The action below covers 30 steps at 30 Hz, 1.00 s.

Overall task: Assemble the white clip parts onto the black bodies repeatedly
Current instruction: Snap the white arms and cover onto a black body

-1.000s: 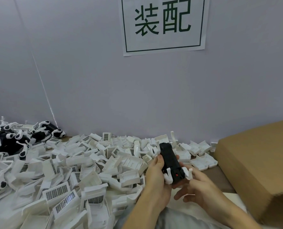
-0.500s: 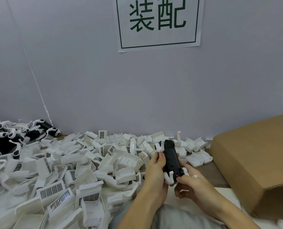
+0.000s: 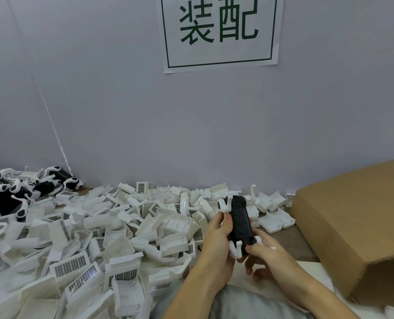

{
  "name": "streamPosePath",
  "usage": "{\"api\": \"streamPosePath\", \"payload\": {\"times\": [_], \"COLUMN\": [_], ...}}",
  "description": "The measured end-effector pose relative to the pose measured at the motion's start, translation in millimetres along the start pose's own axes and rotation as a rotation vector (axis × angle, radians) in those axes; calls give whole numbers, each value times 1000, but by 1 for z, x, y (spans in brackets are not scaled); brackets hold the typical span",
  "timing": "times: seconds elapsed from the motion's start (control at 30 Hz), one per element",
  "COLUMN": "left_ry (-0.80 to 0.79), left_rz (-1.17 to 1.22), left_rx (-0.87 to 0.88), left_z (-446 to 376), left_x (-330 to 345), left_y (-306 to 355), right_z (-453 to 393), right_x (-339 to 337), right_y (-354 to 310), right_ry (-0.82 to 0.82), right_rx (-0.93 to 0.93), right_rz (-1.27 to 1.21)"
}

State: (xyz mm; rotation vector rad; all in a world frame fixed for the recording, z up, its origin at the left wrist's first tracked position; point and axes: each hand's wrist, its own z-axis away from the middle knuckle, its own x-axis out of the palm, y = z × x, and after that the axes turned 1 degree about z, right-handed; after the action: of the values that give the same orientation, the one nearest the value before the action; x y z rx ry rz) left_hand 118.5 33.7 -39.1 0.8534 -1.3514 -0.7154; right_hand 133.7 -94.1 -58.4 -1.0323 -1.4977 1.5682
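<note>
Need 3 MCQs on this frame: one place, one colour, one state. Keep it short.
1. The cardboard box lies where?
A. right of the hands
B. far left
C. on the wall

2. Colour of the characters on the wall sign?
A. red
B. dark green
C. blue

3. The black body is:
A. lying on the pile
B. held by both hands
C. inside the box

Answers: 1 A, the box fills the right edge. 2 B, the strokes are dark green. 3 B, the left hand and right hand both grip it.
</note>
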Motion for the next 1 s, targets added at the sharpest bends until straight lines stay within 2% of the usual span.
{"api": "streamPosePath", "payload": {"times": [0.67,1.0], "left_ry": [57,64], "left_rz": [92,-36], "left_rx": [-47,-22], "left_z": [-4,-3], "left_x": [-4,0], "left_y": [-3,-3], "right_z": [-4,-5], "right_x": [-3,-3], "right_y": [5,6], "right_ry": [-76,-33], "right_rx": [-37,-22], "right_rz": [-40,27]}}
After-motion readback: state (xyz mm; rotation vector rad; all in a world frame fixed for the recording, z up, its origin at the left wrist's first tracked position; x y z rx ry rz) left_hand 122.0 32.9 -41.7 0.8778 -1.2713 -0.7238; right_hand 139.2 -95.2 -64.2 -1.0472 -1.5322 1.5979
